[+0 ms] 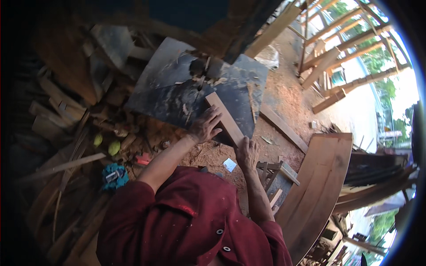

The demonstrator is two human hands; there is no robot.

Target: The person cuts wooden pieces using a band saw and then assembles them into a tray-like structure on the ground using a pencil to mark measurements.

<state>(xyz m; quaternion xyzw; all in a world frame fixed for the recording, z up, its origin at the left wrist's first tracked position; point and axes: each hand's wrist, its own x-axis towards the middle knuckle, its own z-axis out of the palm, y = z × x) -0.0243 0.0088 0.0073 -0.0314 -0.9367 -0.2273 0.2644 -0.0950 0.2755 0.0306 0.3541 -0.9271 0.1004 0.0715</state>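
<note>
In the head view, just beyond the person's body, a wooden board [225, 117] is lying at a slant on a dark tabletop [153, 84], its far end pointing up toward the left and its near end reaching the tabletop's near edge. The left hand [206, 125] is resting against the board's left side, its fingers lying close to one another along the wood while the thumb is standing apart from them. The right hand [247, 153] is holding the near end, its fingers bending and clamping on the board. A thin wooden strip [252, 104] is lying along the tabletop's right side.

To the right, a long beam [284, 128] is lying on sawdust [288, 93], and wide brown planks [319, 173] are standing out nearer the person. Between the forearms, a small white piece [229, 165] is lying in the shavings. To the left, a teal cloth [115, 176] is bunching up among wood scraps, with a red object [143, 158] sitting near it. The person is wearing a maroon shirt [191, 221].
</note>
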